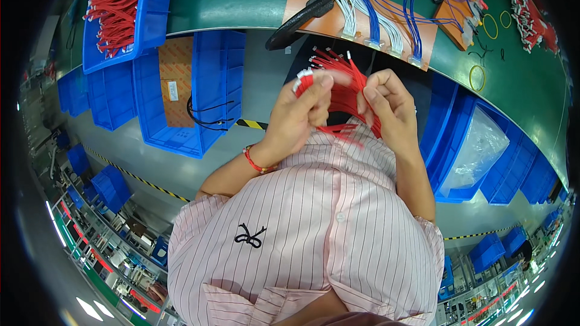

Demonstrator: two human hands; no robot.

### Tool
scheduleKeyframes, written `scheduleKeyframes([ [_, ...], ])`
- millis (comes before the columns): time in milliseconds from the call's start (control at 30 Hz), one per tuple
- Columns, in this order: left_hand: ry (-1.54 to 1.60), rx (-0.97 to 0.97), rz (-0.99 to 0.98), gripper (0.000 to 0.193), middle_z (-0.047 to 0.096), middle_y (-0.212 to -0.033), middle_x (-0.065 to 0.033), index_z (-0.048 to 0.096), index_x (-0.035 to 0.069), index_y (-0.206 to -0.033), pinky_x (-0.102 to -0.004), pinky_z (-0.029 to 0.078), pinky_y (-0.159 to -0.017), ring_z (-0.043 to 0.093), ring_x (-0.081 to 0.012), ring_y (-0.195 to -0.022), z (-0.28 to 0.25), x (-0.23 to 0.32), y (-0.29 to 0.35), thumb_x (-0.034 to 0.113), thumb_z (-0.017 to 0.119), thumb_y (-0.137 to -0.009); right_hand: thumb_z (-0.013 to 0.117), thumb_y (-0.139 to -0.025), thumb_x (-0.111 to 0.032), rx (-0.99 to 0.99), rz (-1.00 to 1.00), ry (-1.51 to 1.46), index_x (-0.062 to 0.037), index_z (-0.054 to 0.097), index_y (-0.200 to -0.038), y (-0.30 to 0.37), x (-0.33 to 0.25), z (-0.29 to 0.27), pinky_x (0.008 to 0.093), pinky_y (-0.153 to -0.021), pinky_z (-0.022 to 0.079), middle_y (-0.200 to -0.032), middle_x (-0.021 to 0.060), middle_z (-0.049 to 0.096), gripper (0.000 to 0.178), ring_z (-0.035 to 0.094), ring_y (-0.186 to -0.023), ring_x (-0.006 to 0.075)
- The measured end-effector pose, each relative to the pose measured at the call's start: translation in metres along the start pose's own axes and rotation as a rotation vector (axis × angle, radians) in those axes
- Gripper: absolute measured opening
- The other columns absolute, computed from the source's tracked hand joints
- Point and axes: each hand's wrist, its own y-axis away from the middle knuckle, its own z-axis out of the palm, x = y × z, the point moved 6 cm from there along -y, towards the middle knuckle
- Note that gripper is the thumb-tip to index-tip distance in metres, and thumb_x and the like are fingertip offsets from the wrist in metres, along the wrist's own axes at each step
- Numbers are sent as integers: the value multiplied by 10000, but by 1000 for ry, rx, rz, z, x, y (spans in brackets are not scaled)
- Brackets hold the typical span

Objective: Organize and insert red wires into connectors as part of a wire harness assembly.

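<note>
My left hand is closed around several short red wires, whose white connector ends stick up past the thumb. Some of the red lengths below that hand are smeared by motion. To its right, my right hand pinches at red wire with thumb and forefinger; how many strands it holds I cannot tell. Between and behind both hands, a thick bundle of red wires with white-tipped ends lies over my lap, partly hidden by the fingers.
Ahead is a green worktable with a black handle-shaped object, an orange board and white and blue cables. A blue bin of red wires stands left, another red wire pile right. Blue bins sit below.
</note>
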Motion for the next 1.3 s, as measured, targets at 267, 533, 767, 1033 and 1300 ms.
scheduleKeyframes([
  [267,-38,-97,144,304,472,-699,42,641,-37,-1103,-203,200,-435,261,-2,-482,14,17,-13,222,498,-1033,529,-1009,-109,-136,38,11,-14,544,-1055,6,-10,9,178,-577,341,-769,-31,523,107,455,-665,21],
  [533,-211,13,278,279,488,-695,28,656,-39,-999,-193,193,-428,269,8,-487,11,24,-33,215,543,-1018,560,-954,-100,-38,-200,-135,20,600,-1073,33,-20,-72,224,-528,377,-741,30,522,174,461,-592,73],
  [767,-270,81,331,299,506,-668,27,678,-38,-960,-188,200,-434,289,9,-496,9,26,-38,234,563,-1009,533,-972,-117,-50,-404,-373,53,631,-985,25,-24,-58,266,-620,496,-905,127,551,197,535,-638,134],
  [1033,-239,87,317,296,517,-658,23,685,-36,-946,-187,206,-445,298,3,-498,12,28,-37,238,582,-995,552,-1002,-173,199,-229,83,62,689,-1055,13,-20,-39,239,-634,475,-854,90,649,277,568,-657,111],
  [1300,-59,44,246,292,559,-691,1,678,-50,-1012,-190,207,-429,294,1,-461,14,25,-41,216,560,-1001,568,-998,-204,364,-216,118,57,713,-1022,9,-29,-43,223,-558,450,-753,62,642,300,541,-599,97],
])
